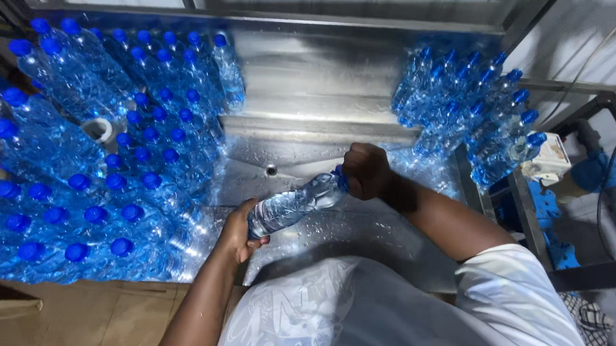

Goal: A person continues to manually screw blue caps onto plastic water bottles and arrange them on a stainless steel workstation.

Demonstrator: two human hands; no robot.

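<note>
My left hand (239,233) grips the base of a clear, wet plastic water bottle (292,204), likely slippery and heavy; my right hand (365,171) closes round its blue cap, apparently twisting.

We hold both arms extended forward, elbows bent. Our left hand (239,231) is curled in a grip, palm inward. Our right hand (366,171) is closed into a fist (knuckles up), wrist flexed slightly.
</note>
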